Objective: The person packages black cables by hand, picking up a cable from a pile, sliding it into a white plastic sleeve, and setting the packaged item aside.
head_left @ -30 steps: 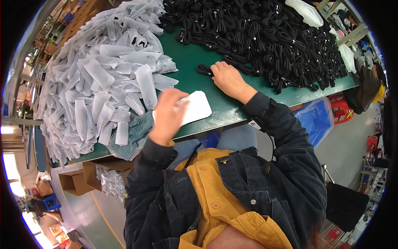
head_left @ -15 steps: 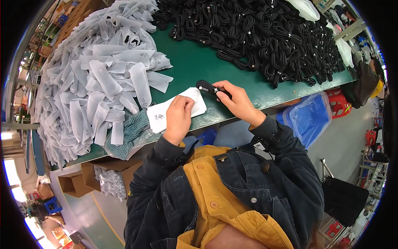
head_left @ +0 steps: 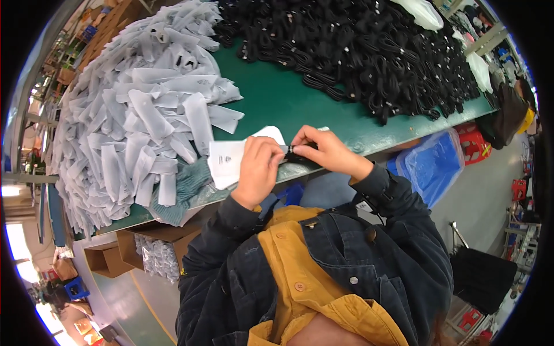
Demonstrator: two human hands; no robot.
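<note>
Near the table's front edge my hands are almost together. My left hand (head_left: 259, 168) is closed, its fingers pinching a pale frosted bag whose edge shows between the hands. My right hand (head_left: 328, 151) pinches a coiled black cable (head_left: 292, 153), mostly hidden behind the fingers, its end against the bag's edge. I cannot tell whether the cable is inside the bag. Under and beside my left hand lies a stack of flat white bags (head_left: 224, 160) with small dark print. A teal knitted cloth (head_left: 178, 196) lies left of the stack.
A large heap of filled frosted bags (head_left: 138, 115) covers the left of the green table (head_left: 265, 95). Black coiled cables (head_left: 369, 55) pile up at the far right. Below stand cardboard boxes (head_left: 107, 260), a blue lined bin (head_left: 430, 167) and a red stool (head_left: 474, 144).
My right hand has brought the cable down and left to my left hand. My left hand has moved slightly right and now pinches a bag's edge.
</note>
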